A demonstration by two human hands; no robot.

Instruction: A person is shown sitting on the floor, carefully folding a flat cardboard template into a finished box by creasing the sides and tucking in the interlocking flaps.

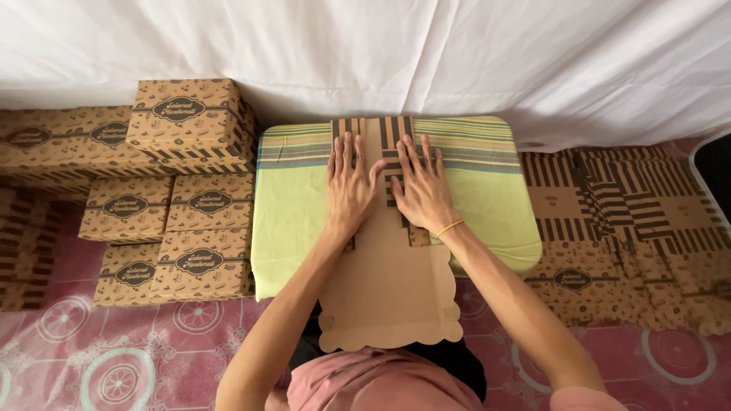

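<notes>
- The flat brown cardboard box blank with striped printed panels and a scalloped near edge [388, 285] lies on the small counter draped in a green striped cloth [293, 205], its near end overhanging toward the person.
- The left hand [349, 186] and right hand [421, 190] both rest flat on the blank's far half, fingers spread wide and palms down, gripping nothing; a yellow band circles the right wrist.
- The blank looks light, thin and stiff along its panels but ready to bend at its creases; it would probably crumple if pinched hard, so the panel edges beside a crease seem the better places to take hold.
- To the left, finished brown printed cardboard boxes [190, 125] stand stacked on the red patterned floor mat [114, 358], close to the counter's edge.
- To the right lies a pile of unfolded printed cardboard blanks [624, 221], touching the counter.
- A white sheet [457, 53] hangs behind.
</notes>
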